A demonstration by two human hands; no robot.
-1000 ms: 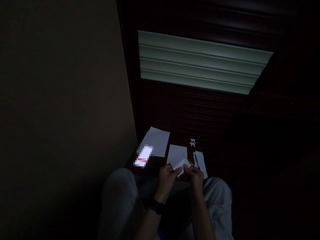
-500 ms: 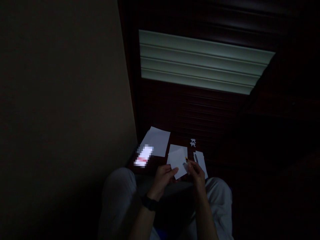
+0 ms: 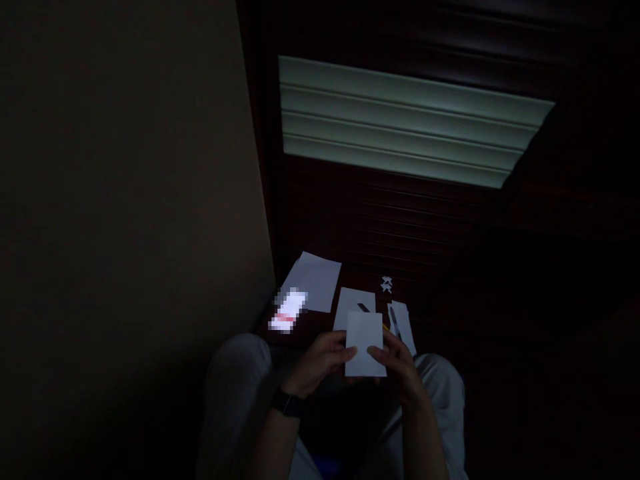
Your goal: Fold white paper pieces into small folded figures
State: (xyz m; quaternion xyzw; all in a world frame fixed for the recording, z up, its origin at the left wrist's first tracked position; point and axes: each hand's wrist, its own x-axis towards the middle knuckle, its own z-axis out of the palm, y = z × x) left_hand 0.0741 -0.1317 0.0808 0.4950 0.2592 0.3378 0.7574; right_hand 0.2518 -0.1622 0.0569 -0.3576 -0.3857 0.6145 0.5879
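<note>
A small white sheet of paper (image 3: pixel 365 340) is upright between my hands above my lap. My left hand (image 3: pixel 323 357) pinches its left edge, thumb on the front. My right hand (image 3: pixel 400 363) grips the right edge the same way. Behind the sheet, a slim tool shows a dark flat end (image 3: pixel 363 307) above its top edge and a yellow part (image 3: pixel 386 327) by my right fingers; its middle is hidden and its kind unclear. Another white sheet (image 3: pixel 345 303) lies just beyond, on the dark tabletop.
Larger white sheets (image 3: pixel 317 280) lie at the back left, with a bright, blurred-out rectangle (image 3: pixel 289 311) by them. Paper scraps (image 3: pixel 387 285) lie at the back. On the right, a dark slender object (image 3: pixel 394 317) rests on narrow papers (image 3: pixel 404 320). A wall (image 3: pixel 200 200) borders the left.
The held paper has turned from slanted to straight and come lower. My right hand has moved from beside the paper to gripping its edge, and the tool is now mostly behind the paper.
</note>
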